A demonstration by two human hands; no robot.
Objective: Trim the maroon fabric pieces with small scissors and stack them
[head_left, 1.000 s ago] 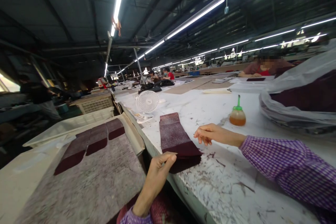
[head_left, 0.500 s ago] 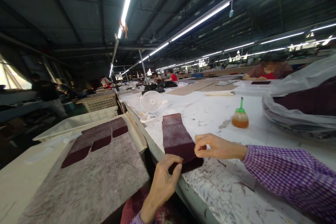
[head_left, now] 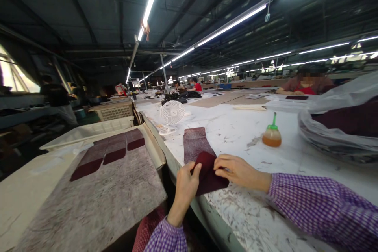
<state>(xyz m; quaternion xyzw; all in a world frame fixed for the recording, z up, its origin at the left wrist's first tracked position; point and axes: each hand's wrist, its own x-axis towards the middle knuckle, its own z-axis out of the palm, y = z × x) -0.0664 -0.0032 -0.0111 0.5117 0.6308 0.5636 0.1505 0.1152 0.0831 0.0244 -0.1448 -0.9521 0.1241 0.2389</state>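
Note:
A maroon panel (head_left: 210,183), fabric or leather, lies at the near edge of the white table, and its front part curls upward. My left hand (head_left: 188,181) pinches the raised edge between thumb and fingers. On the panel's right side my right hand (head_left: 239,170) is closed, thumb against fingers, at the edge of the raised part. Behind the fold, a greyish, speckled maroon piece (head_left: 196,139) rests flat on the table. Whether it is one with the lifted part is hidden by the fold.
A white fan (head_left: 173,112) and a glue bottle (head_left: 272,136) with a green nozzle stand on the table (head_left: 224,134). Several maroon pieces lie on a stained board (head_left: 118,201) at left. A plastic bag (head_left: 313,136) of maroon material sits right. Opposite, a person (head_left: 307,82) works.
The panel's front part has come up off the table and curls back. My left hand has moved up with its edge, and my right hand has shifted slightly left.

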